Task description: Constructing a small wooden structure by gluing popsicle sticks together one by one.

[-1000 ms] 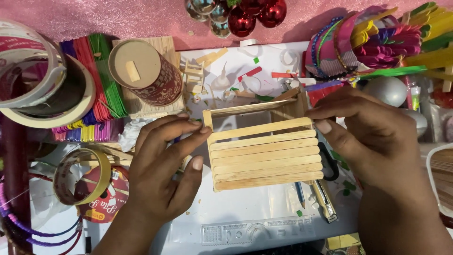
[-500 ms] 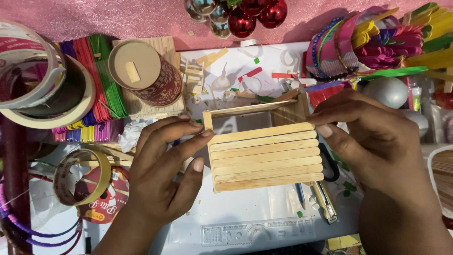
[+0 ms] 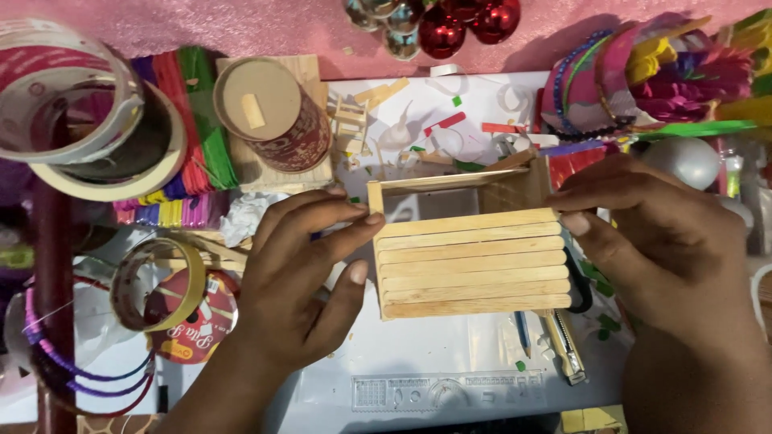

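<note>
Both the left hand (image 3: 301,277) and right hand (image 3: 655,241) pinch the ends of the craft-stick box (image 3: 470,261), just in front of the paper cup (image 3: 277,112), where uneven squeezing could likely pop its slats apart.

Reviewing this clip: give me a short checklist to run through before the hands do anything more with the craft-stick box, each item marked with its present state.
1. Left hand touching the left end of the craft-stick box: ok.
2. Right hand fingers on the box's right end: ok.
3. Front panel sticks lie flat, parallel and edge to edge: ok.
4. Glue set at the joints: cannot tell.
5. Box bottom resting on the white work surface or lifted: cannot tell.
6. Space beside the box: not ok, a utility knife lies by the lower right corner and scraps are scattered behind.
</note>
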